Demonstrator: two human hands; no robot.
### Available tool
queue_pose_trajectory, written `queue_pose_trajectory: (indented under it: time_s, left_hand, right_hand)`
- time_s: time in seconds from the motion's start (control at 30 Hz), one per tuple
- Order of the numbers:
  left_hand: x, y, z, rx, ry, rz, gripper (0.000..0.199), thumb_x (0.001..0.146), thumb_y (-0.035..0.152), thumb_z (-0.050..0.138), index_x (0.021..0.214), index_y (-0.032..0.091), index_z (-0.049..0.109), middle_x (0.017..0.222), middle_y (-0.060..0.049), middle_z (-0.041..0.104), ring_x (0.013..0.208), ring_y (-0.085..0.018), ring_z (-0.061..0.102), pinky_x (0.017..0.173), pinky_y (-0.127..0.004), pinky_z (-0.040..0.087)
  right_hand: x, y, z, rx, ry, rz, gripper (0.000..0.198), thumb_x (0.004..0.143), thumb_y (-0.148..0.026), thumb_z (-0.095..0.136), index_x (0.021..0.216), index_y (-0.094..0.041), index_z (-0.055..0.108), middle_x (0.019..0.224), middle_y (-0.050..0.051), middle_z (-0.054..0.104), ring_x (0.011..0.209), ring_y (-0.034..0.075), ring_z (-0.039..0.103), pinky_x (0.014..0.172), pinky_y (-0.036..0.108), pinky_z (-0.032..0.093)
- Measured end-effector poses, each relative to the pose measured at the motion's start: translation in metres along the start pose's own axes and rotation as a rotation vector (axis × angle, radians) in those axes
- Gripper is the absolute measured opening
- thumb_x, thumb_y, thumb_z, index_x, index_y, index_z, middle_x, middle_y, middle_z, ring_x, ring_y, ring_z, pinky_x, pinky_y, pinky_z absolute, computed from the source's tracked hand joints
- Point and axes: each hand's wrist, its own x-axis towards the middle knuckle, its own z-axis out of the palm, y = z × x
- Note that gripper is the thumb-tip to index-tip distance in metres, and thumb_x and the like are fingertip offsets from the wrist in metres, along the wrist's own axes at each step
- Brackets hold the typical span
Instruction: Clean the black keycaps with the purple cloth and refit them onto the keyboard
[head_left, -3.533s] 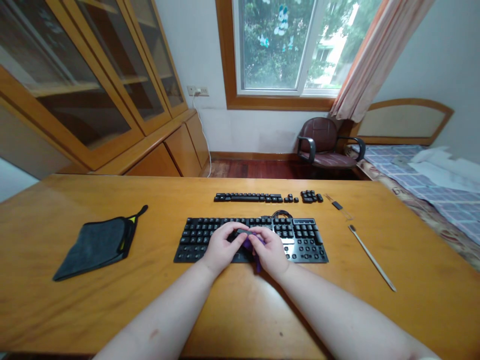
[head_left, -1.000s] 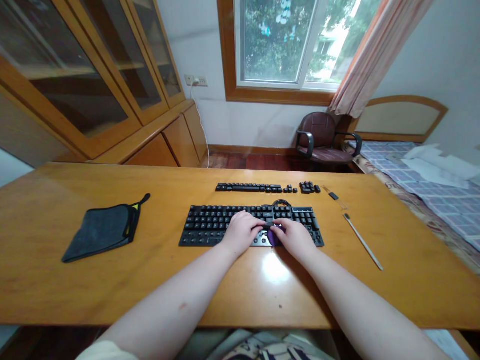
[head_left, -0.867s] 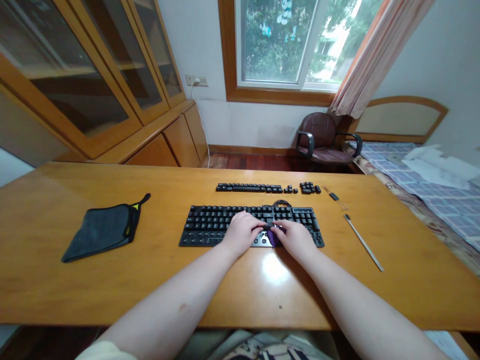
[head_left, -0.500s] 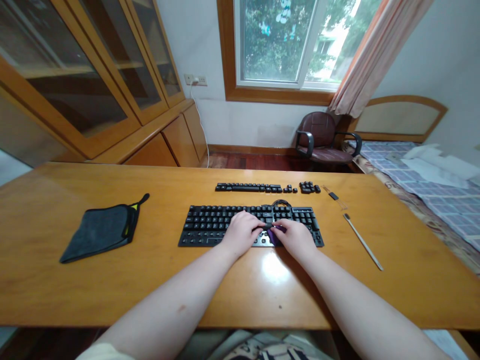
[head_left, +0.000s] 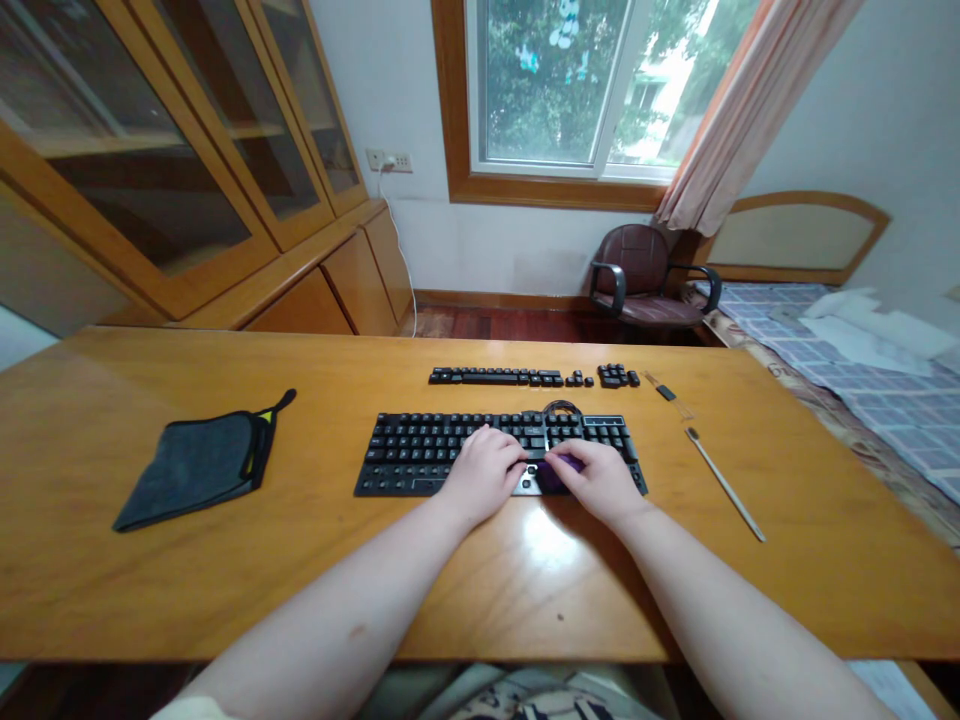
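Observation:
A black keyboard [head_left: 409, 443] lies on the desk, with keycaps off along its lower rows so the bare plate [head_left: 529, 488] shows there. My left hand [head_left: 484, 470] rests over its middle, fingers curled, with the fingertips at the left end of a wide black keycap [head_left: 535, 455]. At that keycap's right end are the pinched thumb and forefinger of my right hand [head_left: 596, 478]. A dark purple patch shows on the plate under my right fingers. My hands cover part of the keys.
Removed keycaps [head_left: 495, 377] stand in rows behind the keyboard, with a smaller group [head_left: 616, 376] at their right. A wire keycap puller [head_left: 665, 393] and a thin brush [head_left: 726, 485] lie to the right. A grey cloth pouch [head_left: 199, 462] sits on the left of the wooden desk [head_left: 315, 580].
My right fingers have shifted slightly right, opening a small gap from my left fingers. The wide keycap between them now sits lower, level with its row. The camera view has moved a little.

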Motion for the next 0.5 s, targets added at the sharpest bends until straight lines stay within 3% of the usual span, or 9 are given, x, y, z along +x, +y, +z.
queue_pose_trajectory:
  time_s: [0.1, 0.17, 0.3, 0.4, 0.5]
  left_hand:
    - [-0.002, 0.003, -0.001, 0.024, -0.009, 0.033, 0.019, 0.083, 0.025, 0.053, 0.097, 0.022, 0.065, 0.099, -0.003, 0.066, 0.099, -0.019, 0.054, 0.103, -0.045, 0.030]
    - [-0.004, 0.004, -0.001, 0.045, -0.009, 0.045, 0.021, 0.083, 0.026, 0.053, 0.100, 0.022, 0.065, 0.102, -0.003, 0.066, 0.101, -0.020, 0.053, 0.105, -0.045, 0.028]
    - [-0.005, 0.005, -0.001, 0.074, -0.015, 0.041, 0.022, 0.083, 0.027, 0.053, 0.102, 0.022, 0.065, 0.106, -0.004, 0.066, 0.104, -0.021, 0.053, 0.105, -0.046, 0.029]
    - [-0.006, 0.006, -0.001, 0.093, -0.026, 0.044, 0.024, 0.084, 0.027, 0.052, 0.104, 0.022, 0.064, 0.106, -0.004, 0.066, 0.106, -0.022, 0.052, 0.105, -0.048, 0.028]
    - [-0.006, 0.010, -0.001, 0.108, -0.049, 0.056, 0.028, 0.083, 0.028, 0.053, 0.108, 0.020, 0.062, 0.107, -0.005, 0.066, 0.108, -0.022, 0.052, 0.105, -0.048, 0.028]
  right_hand:
    - [-0.001, 0.002, -0.012, 0.009, 0.078, -0.027, 0.032, 0.086, -0.039, 0.045, 0.074, -0.020, 0.068, 0.068, 0.002, 0.069, 0.063, 0.014, 0.062, 0.061, 0.023, 0.045]
    - [0.000, 0.002, -0.016, -0.085, 0.044, -0.012, 0.031, 0.086, -0.040, 0.045, 0.082, -0.021, 0.069, 0.074, 0.003, 0.071, 0.067, 0.016, 0.064, 0.063, 0.024, 0.045]
    - [0.000, -0.004, -0.016, -0.335, -0.179, 0.017, 0.034, 0.085, -0.042, 0.046, 0.113, -0.030, 0.061, 0.090, 0.004, 0.072, 0.077, 0.021, 0.066, 0.066, 0.028, 0.046]
    - [-0.002, -0.011, -0.014, -0.470, -0.321, 0.018, 0.040, 0.086, -0.042, 0.043, 0.123, -0.031, 0.053, 0.091, 0.006, 0.072, 0.079, 0.022, 0.067, 0.066, 0.030, 0.046]
    - [-0.006, -0.018, -0.011, -0.549, -0.375, 0.032, 0.044, 0.088, -0.041, 0.040, 0.130, -0.029, 0.047, 0.089, 0.008, 0.072, 0.078, 0.024, 0.067, 0.065, 0.030, 0.046]
